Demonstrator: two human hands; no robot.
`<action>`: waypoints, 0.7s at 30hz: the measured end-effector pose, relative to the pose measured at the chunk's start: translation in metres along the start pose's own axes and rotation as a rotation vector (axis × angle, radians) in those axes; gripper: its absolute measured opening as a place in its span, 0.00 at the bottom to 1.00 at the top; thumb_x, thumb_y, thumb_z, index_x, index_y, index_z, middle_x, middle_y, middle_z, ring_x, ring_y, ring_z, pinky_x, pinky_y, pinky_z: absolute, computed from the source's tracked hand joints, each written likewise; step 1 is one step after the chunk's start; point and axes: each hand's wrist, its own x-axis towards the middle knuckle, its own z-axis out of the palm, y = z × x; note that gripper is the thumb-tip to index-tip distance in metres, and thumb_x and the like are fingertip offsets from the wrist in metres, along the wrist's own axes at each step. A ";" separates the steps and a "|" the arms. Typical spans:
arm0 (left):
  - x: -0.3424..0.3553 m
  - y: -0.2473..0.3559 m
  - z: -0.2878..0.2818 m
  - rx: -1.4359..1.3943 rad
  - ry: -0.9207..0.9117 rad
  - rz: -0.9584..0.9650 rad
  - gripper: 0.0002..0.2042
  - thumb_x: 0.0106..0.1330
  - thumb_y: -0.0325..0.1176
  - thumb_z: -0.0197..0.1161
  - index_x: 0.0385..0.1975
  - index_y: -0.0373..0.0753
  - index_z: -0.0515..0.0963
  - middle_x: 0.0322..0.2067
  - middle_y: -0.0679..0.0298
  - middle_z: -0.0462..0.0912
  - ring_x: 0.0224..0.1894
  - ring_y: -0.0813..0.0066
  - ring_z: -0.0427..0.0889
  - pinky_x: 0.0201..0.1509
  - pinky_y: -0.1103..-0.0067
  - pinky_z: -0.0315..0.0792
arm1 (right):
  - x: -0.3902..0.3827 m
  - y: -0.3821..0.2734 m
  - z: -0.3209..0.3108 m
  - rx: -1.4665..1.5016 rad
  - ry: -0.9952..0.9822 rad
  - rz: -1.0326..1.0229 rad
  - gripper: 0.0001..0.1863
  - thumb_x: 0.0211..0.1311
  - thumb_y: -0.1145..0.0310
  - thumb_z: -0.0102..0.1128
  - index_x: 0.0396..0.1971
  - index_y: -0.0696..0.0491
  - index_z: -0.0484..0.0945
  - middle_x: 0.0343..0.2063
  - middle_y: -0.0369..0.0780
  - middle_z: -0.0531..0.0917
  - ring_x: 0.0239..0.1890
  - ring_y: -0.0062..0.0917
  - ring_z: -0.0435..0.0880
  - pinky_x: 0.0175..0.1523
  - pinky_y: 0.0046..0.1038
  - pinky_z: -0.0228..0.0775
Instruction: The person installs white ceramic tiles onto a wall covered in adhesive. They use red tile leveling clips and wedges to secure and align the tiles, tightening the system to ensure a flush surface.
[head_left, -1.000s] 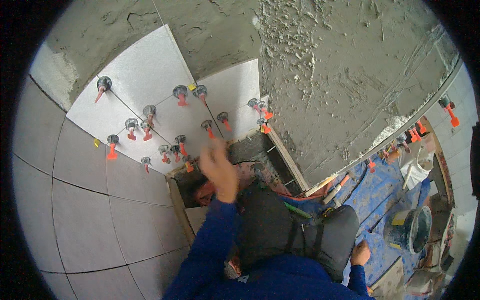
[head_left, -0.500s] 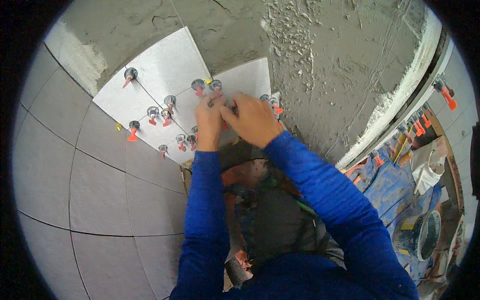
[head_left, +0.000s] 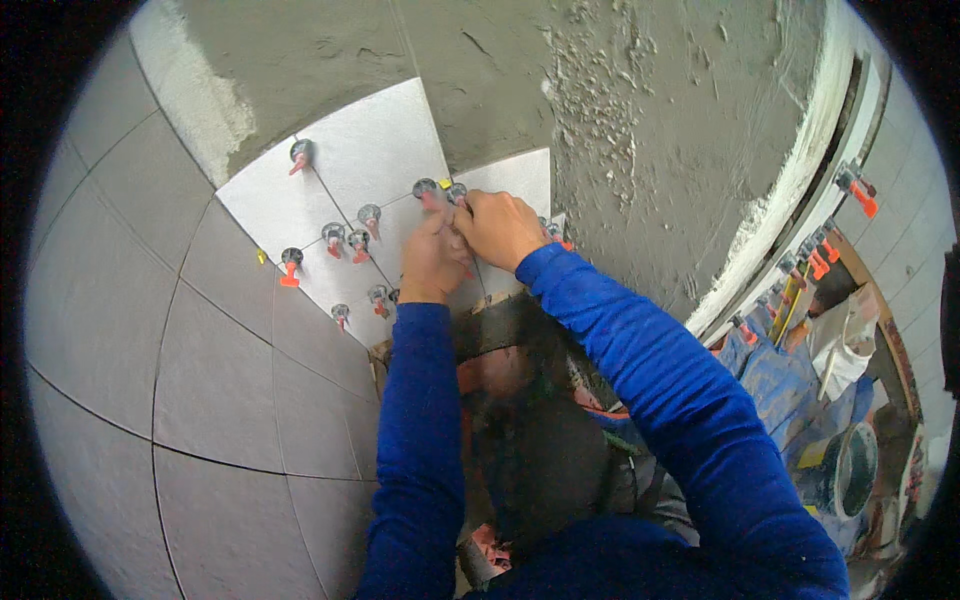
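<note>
White tiles (head_left: 365, 125) on the wall carry several round grey levelling clips (head_left: 301, 155) with red handles. My right hand (head_left: 500, 225) has its fingers closed on a clip (head_left: 459, 195) at the upper tile joint, beside a small yellow spacer (head_left: 444, 184). My left hand (head_left: 432, 262) is just below and left of it, slightly blurred, fingers bent among the clips; what they hold is hidden.
Large grey tiles (head_left: 215, 370) cover the left side, mortar (head_left: 660, 140) the wall above and right. An edge strip with orange-handled clips (head_left: 862, 200) runs along the right. Lower right are a blue tarp (head_left: 760, 365), a white bag (head_left: 838, 340) and a bucket (head_left: 848, 470).
My right hand has risen from the lower right to the clips, joining my left hand, which moved up too. Since half a second ago both shifted slightly, as the view moved.
</note>
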 end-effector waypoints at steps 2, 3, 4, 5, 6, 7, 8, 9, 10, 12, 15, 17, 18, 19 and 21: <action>0.004 -0.001 -0.008 -0.059 -0.060 -0.036 0.11 0.77 0.42 0.54 0.39 0.42 0.77 0.27 0.72 0.78 0.23 0.82 0.73 0.25 0.83 0.65 | 0.002 -0.005 0.002 -0.079 0.006 0.008 0.19 0.65 0.56 0.55 0.34 0.57 0.86 0.34 0.54 0.87 0.40 0.52 0.87 0.46 0.48 0.80; 0.006 0.000 -0.012 -0.122 -0.130 -0.088 0.13 0.78 0.43 0.51 0.39 0.42 0.77 0.27 0.71 0.79 0.23 0.81 0.74 0.25 0.82 0.66 | 0.003 -0.006 0.002 -0.112 -0.022 0.003 0.18 0.63 0.56 0.56 0.33 0.56 0.86 0.34 0.54 0.87 0.40 0.50 0.88 0.46 0.47 0.80; 0.008 0.001 -0.014 -0.154 -0.137 -0.129 0.15 0.80 0.45 0.48 0.40 0.42 0.77 0.26 0.70 0.80 0.23 0.80 0.75 0.25 0.81 0.67 | 0.005 -0.007 0.002 -0.142 -0.045 0.004 0.18 0.62 0.56 0.58 0.32 0.56 0.86 0.34 0.53 0.87 0.39 0.49 0.88 0.45 0.46 0.81; 0.008 -0.002 -0.015 -0.149 -0.134 -0.118 0.14 0.79 0.46 0.51 0.39 0.43 0.77 0.25 0.72 0.78 0.21 0.82 0.72 0.24 0.82 0.65 | 0.005 -0.007 0.002 -0.167 -0.033 0.006 0.17 0.61 0.56 0.59 0.32 0.55 0.87 0.34 0.52 0.88 0.39 0.47 0.89 0.45 0.45 0.81; 0.009 -0.004 -0.015 -0.114 -0.071 -0.096 0.14 0.78 0.46 0.53 0.38 0.43 0.77 0.23 0.74 0.77 0.19 0.83 0.69 0.22 0.83 0.63 | 0.006 -0.007 0.002 -0.210 -0.071 -0.032 0.16 0.60 0.56 0.61 0.31 0.55 0.87 0.33 0.51 0.88 0.39 0.46 0.89 0.45 0.45 0.81; 0.010 -0.006 -0.014 -0.065 -0.080 -0.102 0.14 0.77 0.47 0.55 0.37 0.44 0.77 0.21 0.75 0.75 0.17 0.85 0.67 0.21 0.85 0.61 | 0.007 -0.006 0.002 -0.249 -0.075 -0.071 0.15 0.58 0.57 0.63 0.31 0.54 0.87 0.33 0.51 0.88 0.39 0.45 0.89 0.44 0.44 0.82; 0.012 -0.008 -0.014 -0.104 -0.052 -0.098 0.14 0.78 0.47 0.54 0.37 0.44 0.77 0.21 0.75 0.75 0.17 0.85 0.66 0.21 0.85 0.61 | 0.007 -0.005 0.002 -0.289 -0.087 -0.090 0.15 0.57 0.57 0.64 0.30 0.54 0.87 0.33 0.50 0.88 0.39 0.44 0.90 0.44 0.44 0.82; 0.014 -0.007 -0.015 -0.131 -0.092 -0.121 0.14 0.78 0.48 0.54 0.37 0.44 0.77 0.21 0.75 0.76 0.16 0.85 0.66 0.21 0.85 0.61 | 0.007 -0.003 0.002 -0.289 -0.062 -0.135 0.14 0.56 0.58 0.64 0.30 0.54 0.87 0.32 0.50 0.88 0.38 0.44 0.89 0.43 0.44 0.82; 0.016 -0.006 -0.015 -0.158 -0.130 -0.146 0.15 0.78 0.48 0.53 0.37 0.44 0.78 0.21 0.75 0.76 0.16 0.85 0.65 0.21 0.85 0.61 | 0.007 -0.002 0.003 -0.289 -0.051 -0.165 0.14 0.56 0.59 0.63 0.30 0.54 0.87 0.31 0.50 0.88 0.36 0.45 0.89 0.42 0.44 0.82; 0.022 -0.011 -0.014 -0.187 -0.085 -0.121 0.16 0.79 0.48 0.52 0.37 0.44 0.78 0.21 0.75 0.77 0.15 0.85 0.66 0.21 0.85 0.61 | 0.006 0.000 0.003 -0.287 -0.025 -0.200 0.13 0.54 0.59 0.64 0.30 0.54 0.87 0.30 0.49 0.88 0.35 0.44 0.89 0.41 0.44 0.82; 0.028 -0.014 -0.011 -0.185 -0.003 -0.106 0.16 0.79 0.48 0.51 0.36 0.44 0.78 0.22 0.74 0.79 0.17 0.83 0.70 0.23 0.83 0.66 | 0.005 0.002 0.003 -0.266 0.020 -0.220 0.13 0.51 0.59 0.67 0.29 0.53 0.87 0.30 0.48 0.88 0.35 0.43 0.89 0.41 0.42 0.82; 0.026 -0.015 -0.006 -0.145 0.034 -0.081 0.16 0.79 0.48 0.51 0.36 0.44 0.78 0.23 0.73 0.80 0.20 0.82 0.74 0.27 0.80 0.70 | 0.004 0.002 0.003 -0.236 0.040 -0.248 0.11 0.50 0.61 0.66 0.25 0.54 0.86 0.28 0.49 0.87 0.32 0.44 0.89 0.38 0.43 0.81; 0.023 -0.014 -0.003 -0.111 0.041 -0.059 0.16 0.79 0.48 0.51 0.36 0.44 0.78 0.23 0.72 0.81 0.22 0.80 0.76 0.30 0.78 0.72 | 0.004 0.002 0.003 -0.227 0.049 -0.242 0.11 0.50 0.61 0.66 0.25 0.54 0.86 0.28 0.48 0.88 0.32 0.44 0.89 0.38 0.43 0.81; 0.019 -0.013 0.002 -0.083 0.092 -0.057 0.16 0.79 0.48 0.52 0.37 0.44 0.78 0.24 0.72 0.81 0.23 0.79 0.77 0.33 0.76 0.74 | 0.005 0.002 0.003 -0.219 0.056 -0.240 0.11 0.49 0.61 0.66 0.25 0.54 0.86 0.28 0.48 0.88 0.32 0.44 0.89 0.37 0.43 0.81; 0.010 -0.010 0.014 0.057 0.053 0.057 0.16 0.79 0.48 0.52 0.37 0.43 0.78 0.25 0.71 0.82 0.26 0.78 0.80 0.37 0.74 0.76 | 0.005 0.000 0.003 -0.233 0.058 -0.231 0.10 0.49 0.61 0.66 0.26 0.52 0.87 0.28 0.47 0.88 0.32 0.42 0.89 0.38 0.43 0.81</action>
